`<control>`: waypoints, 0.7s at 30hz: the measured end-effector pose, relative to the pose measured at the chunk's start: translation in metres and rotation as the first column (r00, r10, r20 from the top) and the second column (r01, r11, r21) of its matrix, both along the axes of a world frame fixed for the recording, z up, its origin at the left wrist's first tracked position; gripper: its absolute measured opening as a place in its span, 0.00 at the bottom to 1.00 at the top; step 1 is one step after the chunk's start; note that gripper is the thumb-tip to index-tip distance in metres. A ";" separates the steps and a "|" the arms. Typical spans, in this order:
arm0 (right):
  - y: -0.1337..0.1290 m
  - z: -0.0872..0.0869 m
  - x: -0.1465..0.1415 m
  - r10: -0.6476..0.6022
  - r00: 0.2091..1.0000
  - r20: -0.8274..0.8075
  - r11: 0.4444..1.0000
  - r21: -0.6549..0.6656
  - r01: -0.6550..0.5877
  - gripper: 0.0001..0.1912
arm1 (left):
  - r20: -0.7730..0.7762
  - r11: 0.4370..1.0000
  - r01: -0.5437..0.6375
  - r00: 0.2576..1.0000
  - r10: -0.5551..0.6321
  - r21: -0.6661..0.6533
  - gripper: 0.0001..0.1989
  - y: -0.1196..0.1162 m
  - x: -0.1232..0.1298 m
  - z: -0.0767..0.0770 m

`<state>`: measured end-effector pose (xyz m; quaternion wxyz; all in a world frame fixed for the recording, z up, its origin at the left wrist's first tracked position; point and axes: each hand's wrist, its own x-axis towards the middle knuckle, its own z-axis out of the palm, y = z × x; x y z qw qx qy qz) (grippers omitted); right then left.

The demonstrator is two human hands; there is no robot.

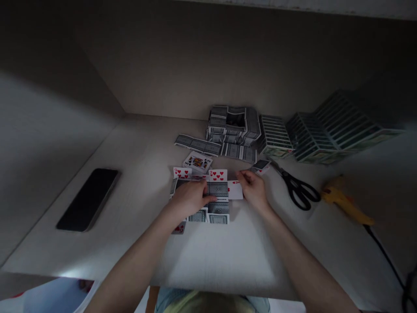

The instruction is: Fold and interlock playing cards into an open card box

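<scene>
Left hand [189, 198] rests on grey-patterned rectangular paper cards [218, 208], right hand [256, 190] touches white red-heart ace [235, 193] at three o'clock, grips unclear.

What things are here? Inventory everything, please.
Flat rectangular phone: one, black, left.
Patterned card assembly: one, grey, front centre.
Heart playing cards: three or more, white, at assembly's edges.
King card: one, multicoloured, behind assembly.
Hollow card structure: one, grey, rear centre.
Flat card strips: two, grey, before structure.
Ribbed card blocks: about three, greyish, rear right.
Loop-handled scissors: one, black, right.
Small card pile: one, grey, by scissors.
Corded gun-shaped tool: one, yellow, far right.
Open container: one, bluish, lower left.
Smooth desk: one, pale, below cards.
Left grip: one, bare, on assembly.
Right grip: one, bare, at rightmost heart card.
</scene>
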<state>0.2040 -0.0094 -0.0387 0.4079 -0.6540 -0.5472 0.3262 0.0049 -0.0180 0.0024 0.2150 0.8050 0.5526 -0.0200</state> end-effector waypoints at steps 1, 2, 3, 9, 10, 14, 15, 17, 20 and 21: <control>0.005 0.000 0.001 0.020 0.999 0.028 1.000 0.007 -0.020 0.17 | 0.001 1.000 -0.007 1.000 0.007 -0.005 0.17 0.000 0.000 0.000; 0.010 0.002 0.001 0.038 0.997 0.069 0.999 0.017 -0.039 0.17 | 0.001 1.000 -0.014 1.000 0.014 -0.008 0.18 0.000 0.000 0.000; 0.016 0.005 0.000 0.062 0.991 0.120 0.997 0.034 -0.067 0.16 | 0.000 1.000 -0.019 1.000 0.020 -0.009 0.18 0.000 0.000 -0.001; 0.057 0.039 -0.028 0.218 0.860 0.461 0.952 0.095 -0.292 0.15 | -0.005 0.999 -0.010 1.000 0.010 0.031 0.17 0.000 0.000 -0.004; 0.063 0.043 -0.035 0.256 0.820 0.512 0.952 0.013 -0.306 0.16 | -0.005 0.999 -0.007 1.000 0.007 0.034 0.17 0.000 0.000 -0.004; 0.081 0.044 -0.061 0.345 0.683 0.644 0.938 -0.254 -0.234 0.25 | -0.023 1.000 -0.021 0.999 0.022 0.019 0.18 -0.001 0.001 -0.003; 0.084 0.042 -0.066 0.349 0.676 0.649 0.936 -0.278 -0.216 0.27 | -0.029 0.999 -0.028 0.999 0.029 0.015 0.19 -0.001 0.001 -0.003; 0.088 0.038 -0.071 0.362 0.686 0.631 0.928 -0.317 -0.199 0.28 | -0.032 0.999 -0.033 0.999 0.033 0.012 0.19 -0.001 0.002 -0.002; 0.092 0.034 -0.072 0.404 0.715 0.571 0.903 -0.377 -0.209 0.25 | -0.024 1.000 -0.022 0.999 0.022 0.014 0.18 -0.001 0.002 0.000; 0.093 0.034 -0.071 0.424 0.721 0.549 0.891 -0.394 -0.224 0.23 | -0.022 1.000 -0.020 1.000 0.020 0.012 0.18 -0.001 0.002 0.000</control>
